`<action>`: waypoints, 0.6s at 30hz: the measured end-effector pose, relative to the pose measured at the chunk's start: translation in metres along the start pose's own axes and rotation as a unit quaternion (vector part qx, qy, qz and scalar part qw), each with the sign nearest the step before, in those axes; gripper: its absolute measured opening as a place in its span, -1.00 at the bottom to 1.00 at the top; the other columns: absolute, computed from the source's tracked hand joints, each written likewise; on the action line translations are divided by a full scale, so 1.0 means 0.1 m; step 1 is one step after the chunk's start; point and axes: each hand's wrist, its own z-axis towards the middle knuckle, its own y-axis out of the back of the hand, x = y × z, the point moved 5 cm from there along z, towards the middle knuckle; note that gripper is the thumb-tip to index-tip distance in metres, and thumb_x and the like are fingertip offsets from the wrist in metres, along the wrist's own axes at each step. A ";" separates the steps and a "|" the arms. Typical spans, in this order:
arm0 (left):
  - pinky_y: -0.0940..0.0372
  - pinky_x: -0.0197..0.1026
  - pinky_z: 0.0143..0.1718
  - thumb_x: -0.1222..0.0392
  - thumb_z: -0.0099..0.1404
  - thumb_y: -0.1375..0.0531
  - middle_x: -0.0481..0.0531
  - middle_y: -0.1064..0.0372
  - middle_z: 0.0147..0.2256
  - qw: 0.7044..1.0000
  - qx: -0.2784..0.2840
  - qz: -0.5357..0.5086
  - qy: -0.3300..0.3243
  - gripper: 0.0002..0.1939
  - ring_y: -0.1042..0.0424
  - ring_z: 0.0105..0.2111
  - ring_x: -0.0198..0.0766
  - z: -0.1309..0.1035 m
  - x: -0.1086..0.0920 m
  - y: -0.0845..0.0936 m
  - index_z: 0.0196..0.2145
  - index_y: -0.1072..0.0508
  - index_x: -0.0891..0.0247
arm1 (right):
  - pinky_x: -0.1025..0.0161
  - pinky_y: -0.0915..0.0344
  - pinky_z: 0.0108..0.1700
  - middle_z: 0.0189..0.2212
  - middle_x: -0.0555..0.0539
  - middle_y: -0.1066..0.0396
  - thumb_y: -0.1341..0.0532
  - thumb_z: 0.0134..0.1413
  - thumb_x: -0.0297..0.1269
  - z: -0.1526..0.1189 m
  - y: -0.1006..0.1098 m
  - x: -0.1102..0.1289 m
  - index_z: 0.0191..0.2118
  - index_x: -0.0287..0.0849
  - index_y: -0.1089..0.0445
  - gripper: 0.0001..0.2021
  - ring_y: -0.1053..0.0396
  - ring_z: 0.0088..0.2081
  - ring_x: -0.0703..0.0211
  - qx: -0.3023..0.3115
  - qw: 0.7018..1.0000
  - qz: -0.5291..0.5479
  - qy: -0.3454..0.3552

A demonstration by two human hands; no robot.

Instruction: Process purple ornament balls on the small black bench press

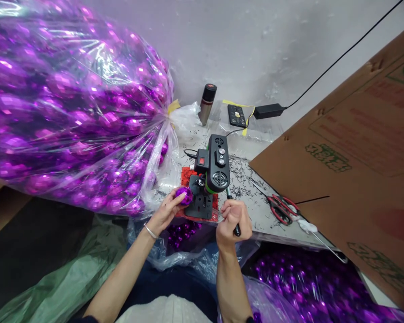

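A faceted purple ball (184,196) is pinched in the fingers of my left hand (167,211), at the left side of a small black drill press (218,163). The ball is beside the chuck, over the press's dark base plate (202,206). My right hand (234,220) is wrapped in a fist round the black-gripped lever (237,230) at the press's right side. The press stands on a red mat (187,172) near the table's front edge. Where exactly the ball meets the chuck or bit is too small to tell.
A huge clear bag of purple balls (70,112) fills the left. Behind the press are a bottle (208,104), a phone (236,115) and a power adapter (268,111). Scissors (281,208) lie at the right beside a cardboard box (357,157). More purple balls (309,282) sit below the table.
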 end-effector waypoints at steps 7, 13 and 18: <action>-0.49 0.00 -0.02 0.01 0.23 -0.37 0.17 -0.55 -0.03 0.963 -0.028 0.247 -0.107 -0.33 -0.59 -0.09 -0.05 0.08 0.05 -0.11 0.23 -0.35 0.24 | 0.27 -0.21 -0.44 -0.59 0.09 -0.23 -0.05 0.36 -0.47 0.02 0.00 -0.01 -0.49 -0.10 -0.22 -0.66 -0.32 -0.51 0.28 0.004 1.000 -0.002 0.004; -0.47 0.04 0.05 0.08 0.27 -0.32 0.15 -0.52 -0.01 0.878 -0.020 0.423 -0.224 -0.52 -0.56 -0.02 -0.02 0.13 0.02 -0.26 0.11 -0.41 0.19 | 0.26 -0.24 -0.43 -0.58 0.08 -0.25 -0.06 0.36 -0.45 0.01 0.02 0.00 -0.47 -0.09 -0.23 -0.68 -0.34 -0.50 0.26 0.025 1.000 -0.009 0.014; -0.45 0.03 0.10 0.08 0.30 -0.33 0.16 -0.50 0.05 0.847 0.003 0.457 -0.271 -0.49 -0.54 0.05 -0.01 0.16 0.00 -0.31 0.17 -0.39 0.17 | 0.26 -0.23 -0.43 -0.57 0.08 -0.25 -0.06 0.37 -0.45 0.00 0.02 0.00 -0.46 -0.09 -0.21 -0.69 -0.33 -0.49 0.27 0.034 0.999 -0.015 0.012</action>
